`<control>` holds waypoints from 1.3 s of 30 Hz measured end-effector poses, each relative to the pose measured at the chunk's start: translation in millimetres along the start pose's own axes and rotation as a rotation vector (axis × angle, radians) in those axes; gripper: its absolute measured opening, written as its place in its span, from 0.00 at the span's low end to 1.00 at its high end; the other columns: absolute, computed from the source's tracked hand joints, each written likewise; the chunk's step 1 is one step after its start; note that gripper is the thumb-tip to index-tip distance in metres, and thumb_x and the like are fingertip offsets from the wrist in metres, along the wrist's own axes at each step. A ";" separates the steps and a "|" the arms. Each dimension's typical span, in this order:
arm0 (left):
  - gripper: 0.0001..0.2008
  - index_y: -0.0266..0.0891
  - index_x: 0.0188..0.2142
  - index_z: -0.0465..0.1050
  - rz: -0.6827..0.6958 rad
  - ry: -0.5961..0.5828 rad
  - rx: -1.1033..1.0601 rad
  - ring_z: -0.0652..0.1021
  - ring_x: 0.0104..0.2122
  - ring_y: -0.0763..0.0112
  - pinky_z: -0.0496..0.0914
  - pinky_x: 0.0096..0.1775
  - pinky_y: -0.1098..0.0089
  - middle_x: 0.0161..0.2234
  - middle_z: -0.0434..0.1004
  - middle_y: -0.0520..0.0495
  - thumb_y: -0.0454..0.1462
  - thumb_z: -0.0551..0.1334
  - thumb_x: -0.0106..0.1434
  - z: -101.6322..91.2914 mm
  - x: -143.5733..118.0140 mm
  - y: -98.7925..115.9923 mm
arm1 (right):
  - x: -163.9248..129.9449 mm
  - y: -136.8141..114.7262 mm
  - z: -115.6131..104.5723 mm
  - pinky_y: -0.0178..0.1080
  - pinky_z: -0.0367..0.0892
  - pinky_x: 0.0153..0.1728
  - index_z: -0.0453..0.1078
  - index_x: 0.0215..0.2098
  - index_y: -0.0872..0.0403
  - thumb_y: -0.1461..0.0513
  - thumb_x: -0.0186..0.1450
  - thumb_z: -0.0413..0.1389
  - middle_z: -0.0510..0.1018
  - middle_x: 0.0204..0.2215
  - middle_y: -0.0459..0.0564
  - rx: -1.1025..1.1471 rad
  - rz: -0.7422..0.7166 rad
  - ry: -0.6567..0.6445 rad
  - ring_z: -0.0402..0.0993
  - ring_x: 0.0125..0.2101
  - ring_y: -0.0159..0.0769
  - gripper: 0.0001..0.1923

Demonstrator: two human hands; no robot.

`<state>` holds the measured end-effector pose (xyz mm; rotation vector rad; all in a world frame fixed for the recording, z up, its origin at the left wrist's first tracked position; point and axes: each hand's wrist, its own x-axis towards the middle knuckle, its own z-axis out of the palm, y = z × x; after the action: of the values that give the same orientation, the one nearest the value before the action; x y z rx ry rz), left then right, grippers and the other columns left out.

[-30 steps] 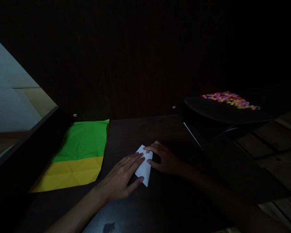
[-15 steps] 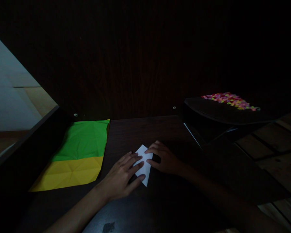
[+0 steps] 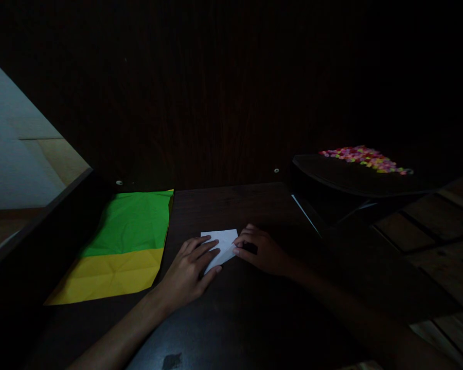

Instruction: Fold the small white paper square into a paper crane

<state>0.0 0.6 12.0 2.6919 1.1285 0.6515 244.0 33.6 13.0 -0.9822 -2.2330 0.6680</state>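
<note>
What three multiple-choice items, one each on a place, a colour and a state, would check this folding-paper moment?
1. Where does the green and yellow sheet lie relative to the white paper?
A. to its left
B. on top of it
C. to its right

2. What colour is the part of the large sheet nearest the person?
A. green
B. yellow
C. white

3. How do the hands stand to the white paper?
A. both lifted clear
B. only one touching
C. both touching it on the table

Answers: 1 A, the sheet lies left of the hands; 2 B, the yellow band is the near one; 3 C, the left hand lies flat on it and the right hand fingers meet its edge.
</note>
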 end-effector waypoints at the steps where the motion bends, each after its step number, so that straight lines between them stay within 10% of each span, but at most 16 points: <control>1: 0.12 0.38 0.49 0.73 -0.014 0.020 -0.043 0.72 0.54 0.53 0.68 0.52 0.50 0.53 0.75 0.40 0.37 0.60 0.67 0.1 0.6 -0.3 | 0.6 -0.6 -0.7 0.42 0.66 0.40 0.72 0.33 0.53 0.64 0.65 0.58 0.76 0.31 0.48 0.007 -0.008 -0.008 0.70 0.36 0.38 0.02; 8: 0.06 0.39 0.34 0.72 -0.095 0.080 -0.244 0.77 0.45 0.61 0.70 0.46 0.58 0.47 0.78 0.43 0.34 0.58 0.68 0.0 2.6 -3.3 | 0.8 -1.0 -0.6 0.40 0.64 0.40 0.70 0.29 0.54 0.66 0.65 0.58 0.76 0.30 0.46 0.025 -0.026 -0.039 0.69 0.36 0.37 0.06; 39: 0.10 0.39 0.41 0.76 -0.071 0.150 -0.199 0.79 0.44 0.62 0.74 0.46 0.59 0.45 0.79 0.42 0.31 0.56 0.67 3.8 1.9 -1.8 | -2.9 -0.6 16.4 0.43 0.65 0.44 0.76 0.40 0.53 0.66 0.66 0.57 0.77 0.35 0.50 -0.181 -0.020 0.035 0.70 0.39 0.39 0.07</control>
<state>1.8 3.3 8.6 2.4596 1.1211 0.9145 233.9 27.7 1.1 -1.0488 -2.2993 0.4422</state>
